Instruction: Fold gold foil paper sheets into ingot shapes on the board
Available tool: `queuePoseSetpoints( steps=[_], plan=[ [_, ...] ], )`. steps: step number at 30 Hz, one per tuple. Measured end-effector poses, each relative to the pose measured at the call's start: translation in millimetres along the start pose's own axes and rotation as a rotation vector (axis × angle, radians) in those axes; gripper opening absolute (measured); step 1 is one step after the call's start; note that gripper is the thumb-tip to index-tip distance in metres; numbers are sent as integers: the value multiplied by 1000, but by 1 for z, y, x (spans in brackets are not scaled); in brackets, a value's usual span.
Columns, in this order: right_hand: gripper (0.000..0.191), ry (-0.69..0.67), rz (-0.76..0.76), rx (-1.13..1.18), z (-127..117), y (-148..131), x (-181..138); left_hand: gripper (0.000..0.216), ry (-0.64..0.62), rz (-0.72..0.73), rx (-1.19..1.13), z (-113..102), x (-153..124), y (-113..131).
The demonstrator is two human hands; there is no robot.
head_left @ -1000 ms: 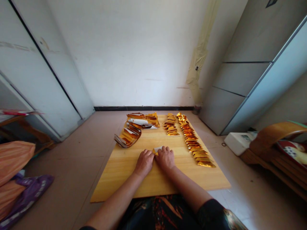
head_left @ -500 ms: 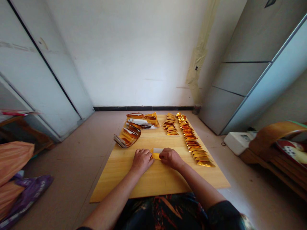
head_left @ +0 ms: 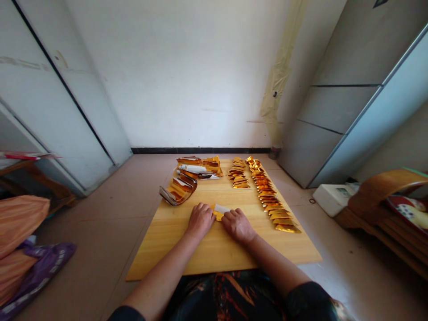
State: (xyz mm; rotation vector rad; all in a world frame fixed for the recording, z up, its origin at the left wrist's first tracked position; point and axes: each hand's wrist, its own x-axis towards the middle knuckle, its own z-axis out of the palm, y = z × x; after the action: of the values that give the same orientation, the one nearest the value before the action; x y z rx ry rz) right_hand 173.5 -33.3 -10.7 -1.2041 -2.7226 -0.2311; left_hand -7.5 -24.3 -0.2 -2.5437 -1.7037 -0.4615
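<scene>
Paper [head_left: 218, 215] on board [head_left: 163, 227], near middle, now slants where it lay squarer half-second ago; I judge fold still being worked. Left hand [head_left: 201, 220] half-curled at left end, right hand [head_left: 238, 226] likewise at right; pinching or pressing, can't tell.

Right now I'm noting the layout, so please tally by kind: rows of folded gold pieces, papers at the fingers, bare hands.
Rows of folded gold pieces: 2 (long row, short row)
Gold-and-white paper: 1
Bare hands: 2 (left hand, right hand)
Total: 5
</scene>
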Motion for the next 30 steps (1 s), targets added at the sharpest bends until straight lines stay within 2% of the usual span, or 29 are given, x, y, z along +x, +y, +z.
queuePoseSetpoints(
  steps=[5, 12, 24, 30],
  plan=[
    [22, -11, 6, 16, 0, 2, 1, 9, 27, -74, -13, 9, 0, 4],
    [24, -28, -6, 30, -4, 11, 0, 9, 42, -70, -19, 11, -2, 1],
    [23, 41, 112, 199, -2, 17, 0, 12, 64, -84, -19, 7, -3, 5],
    [18, 84, 76, 270, -4, 19, -5, 15, 43, -83, -2, 8, -4, 6]
  ],
)
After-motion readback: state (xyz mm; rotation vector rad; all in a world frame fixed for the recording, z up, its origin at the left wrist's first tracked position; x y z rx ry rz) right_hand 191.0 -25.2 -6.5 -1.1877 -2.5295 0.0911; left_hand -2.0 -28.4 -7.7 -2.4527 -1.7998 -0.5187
